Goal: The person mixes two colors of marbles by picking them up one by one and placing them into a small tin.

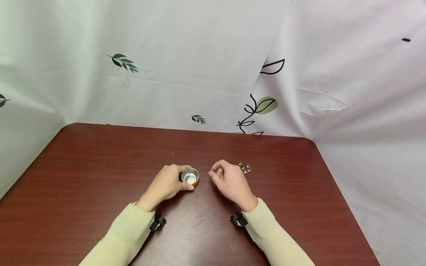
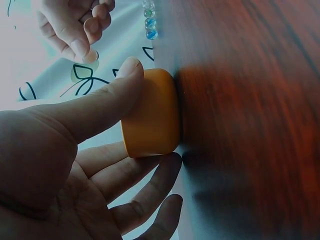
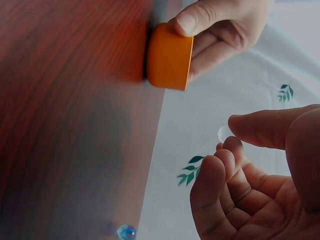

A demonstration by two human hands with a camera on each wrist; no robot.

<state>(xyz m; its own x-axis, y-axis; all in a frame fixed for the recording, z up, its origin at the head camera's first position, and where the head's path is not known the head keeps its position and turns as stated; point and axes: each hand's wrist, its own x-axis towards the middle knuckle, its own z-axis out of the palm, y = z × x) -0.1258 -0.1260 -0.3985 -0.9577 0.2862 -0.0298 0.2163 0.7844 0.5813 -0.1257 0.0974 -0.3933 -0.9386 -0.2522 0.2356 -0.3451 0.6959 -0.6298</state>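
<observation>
A small round cup [image 1: 198,180], orange outside and silvery inside, stands upright on the table with its mouth upward. My left hand [image 1: 166,181] holds it from the left, thumb on the near side and fingers round the far side. In the left wrist view the orange wall [image 2: 152,112] shows between thumb and fingers. Just right of the cup, my right hand [image 1: 232,183] pinches a clear glass marble [image 3: 224,133] between thumb and fingertips, raised above the tabletop. Inside the cup only bare shiny metal shows.
Several glass marbles [image 1: 246,169], some with blue or green inside, lie loose beyond the right hand. The reddish-brown wooden table [image 1: 110,162] has rounded far corners. White cloth [image 1: 166,74] with leaf prints hangs behind it and along its sides.
</observation>
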